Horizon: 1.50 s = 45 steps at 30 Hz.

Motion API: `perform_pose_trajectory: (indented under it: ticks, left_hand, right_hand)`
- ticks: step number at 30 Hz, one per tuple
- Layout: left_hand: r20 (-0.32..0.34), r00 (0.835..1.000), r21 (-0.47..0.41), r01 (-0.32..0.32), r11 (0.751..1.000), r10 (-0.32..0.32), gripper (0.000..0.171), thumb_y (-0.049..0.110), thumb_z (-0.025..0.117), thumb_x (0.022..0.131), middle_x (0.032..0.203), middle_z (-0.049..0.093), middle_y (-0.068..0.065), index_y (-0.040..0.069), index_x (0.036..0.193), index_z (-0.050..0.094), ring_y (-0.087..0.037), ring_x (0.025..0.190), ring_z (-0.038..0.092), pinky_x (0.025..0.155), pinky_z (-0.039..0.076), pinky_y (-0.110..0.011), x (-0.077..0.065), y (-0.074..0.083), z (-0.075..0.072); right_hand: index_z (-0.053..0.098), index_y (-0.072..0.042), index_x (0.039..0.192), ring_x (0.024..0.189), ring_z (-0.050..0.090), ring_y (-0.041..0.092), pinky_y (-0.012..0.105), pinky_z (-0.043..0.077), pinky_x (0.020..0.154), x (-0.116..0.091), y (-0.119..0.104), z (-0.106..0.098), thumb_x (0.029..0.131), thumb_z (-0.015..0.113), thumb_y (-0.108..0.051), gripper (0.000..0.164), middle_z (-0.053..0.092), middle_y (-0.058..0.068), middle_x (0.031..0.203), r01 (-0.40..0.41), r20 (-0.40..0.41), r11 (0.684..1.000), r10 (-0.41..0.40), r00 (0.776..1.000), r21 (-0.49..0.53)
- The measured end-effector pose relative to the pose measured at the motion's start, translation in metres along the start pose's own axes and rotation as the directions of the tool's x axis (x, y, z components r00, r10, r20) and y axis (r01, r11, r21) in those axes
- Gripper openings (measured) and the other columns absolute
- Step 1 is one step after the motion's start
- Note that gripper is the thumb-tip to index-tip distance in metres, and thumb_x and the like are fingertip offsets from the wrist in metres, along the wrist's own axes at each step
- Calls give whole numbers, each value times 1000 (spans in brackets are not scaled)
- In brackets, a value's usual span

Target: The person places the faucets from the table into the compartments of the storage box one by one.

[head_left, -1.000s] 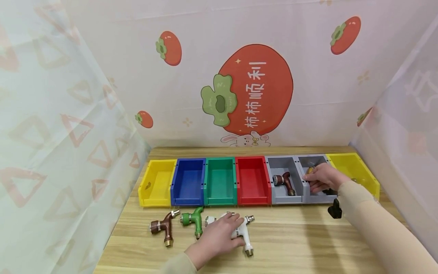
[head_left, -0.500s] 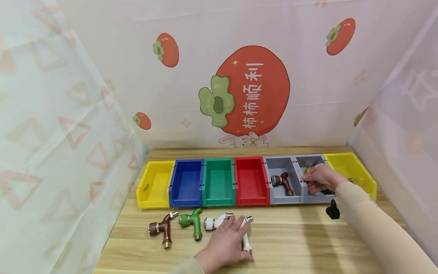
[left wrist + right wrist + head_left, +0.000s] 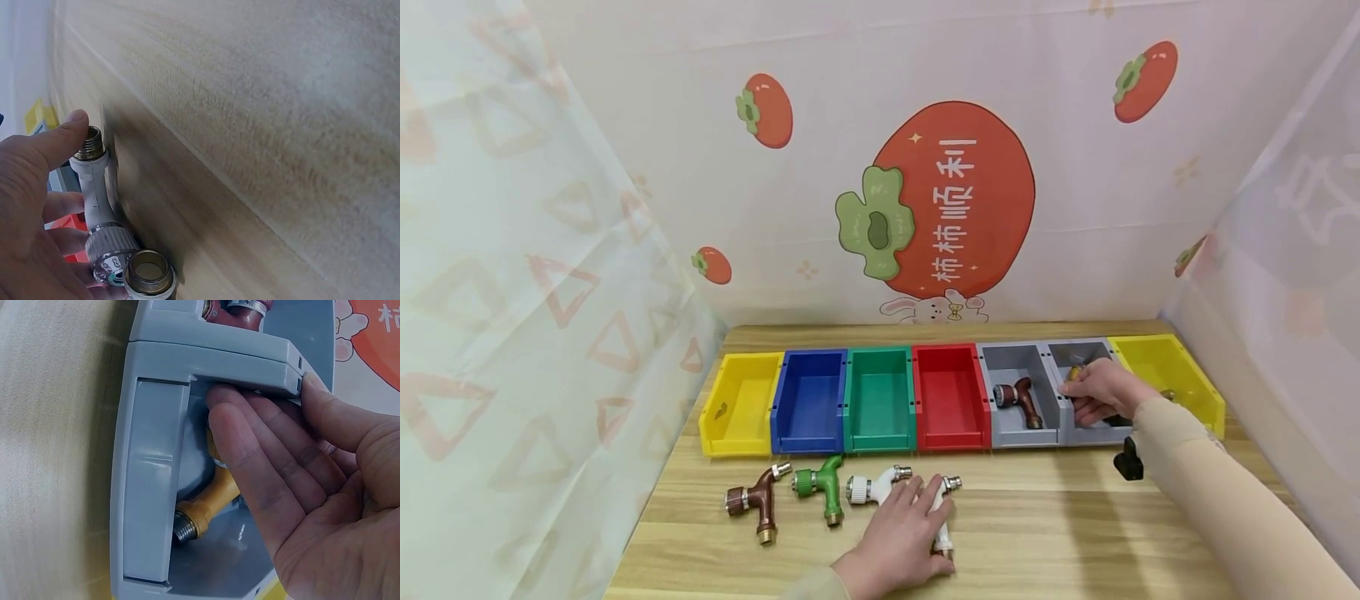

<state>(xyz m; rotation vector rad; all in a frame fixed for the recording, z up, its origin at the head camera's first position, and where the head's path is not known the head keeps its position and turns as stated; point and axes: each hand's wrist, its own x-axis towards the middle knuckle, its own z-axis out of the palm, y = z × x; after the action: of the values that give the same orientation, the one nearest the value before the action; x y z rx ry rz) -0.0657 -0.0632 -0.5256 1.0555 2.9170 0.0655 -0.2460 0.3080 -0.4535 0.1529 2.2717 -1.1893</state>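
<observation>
Two white faucets lie side by side on the wooden table. My left hand (image 3: 898,533) spreads over the right-hand white faucet (image 3: 95,187), its thumb at the brass threaded end and its fingers along the body. The other white faucet (image 3: 868,489) lies just left of it, partly covered by the fingers. My right hand (image 3: 1108,390) reaches into the second grey bin (image 3: 153,481) and pinches its side wall, thumb over the wall's edge and fingers inside. A yellow faucet (image 3: 215,497) lies in that bin, partly hidden by the fingers.
Further left lie a green faucet (image 3: 826,487) and a brown faucet (image 3: 760,502). Behind runs a row of bins: yellow (image 3: 718,446), blue (image 3: 808,442), green (image 3: 882,439), red (image 3: 955,439), two grey, yellow (image 3: 1213,400). The first grey bin holds a brown faucet (image 3: 1024,402).
My left hand has shifted right and toward me, uncovering more of the left white faucet. The right-hand white faucet has moved slightly. My right hand keeps its place at the grey bin.
</observation>
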Motion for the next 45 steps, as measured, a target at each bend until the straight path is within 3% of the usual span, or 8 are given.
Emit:
perform_pose_trajectory:
  ticks: [10,20,25,30,38,45]
  left_hand:
    - [-37,992,37,-119,992,121,70,69,70,85,153,50,-14,21,135,61,-27,127,58,109,46,-48,-2,-8,-2]
    - [2,995,54,-104,993,104,73,66,71,86,156,47,-11,21,142,58,-33,133,54,108,46,-51,-4,-8,-3]
    - [39,992,49,-121,991,119,66,64,69,89,159,44,-10,24,140,59,-31,137,51,110,44,-53,-4,-10,-5]
    - [55,988,39,-147,988,144,69,67,69,87,161,42,-8,26,142,58,-29,138,50,110,44,-53,-5,-13,-5]
    - [-19,979,101,-200,975,203,58,58,72,88,155,49,-9,25,135,63,-26,125,56,102,50,-51,-6,-14,-2]
    - [-62,965,134,-246,960,256,55,56,69,91,153,52,-8,22,135,64,-26,127,55,104,49,-51,-7,-14,0]
  right_hand:
    - [69,7,98,66,71,21,40,64,69,-1,0,1,103,64,-20,29,72,11,76,-5,0,1000,5,1000,-9]
    - [69,9,100,66,72,22,41,64,69,-2,-1,2,103,63,-20,29,72,12,76,2,-3,1000,-2,1000,-8]
    - [69,9,99,66,71,22,40,64,69,-2,-1,3,103,63,-20,30,71,12,76,5,-10,1000,-5,1000,-20]
    - [69,8,98,66,70,22,41,64,69,-2,0,3,103,63,-21,30,71,12,77,2,-16,1000,-3,1000,-27]
    - [69,9,101,66,70,22,40,64,69,-1,1,4,103,63,-21,30,71,12,77,6,-19,1000,-7,1000,-17]
    - [68,9,102,66,70,22,41,64,69,-2,2,4,104,62,-19,29,70,12,77,23,-10,1000,-23,1000,-13]
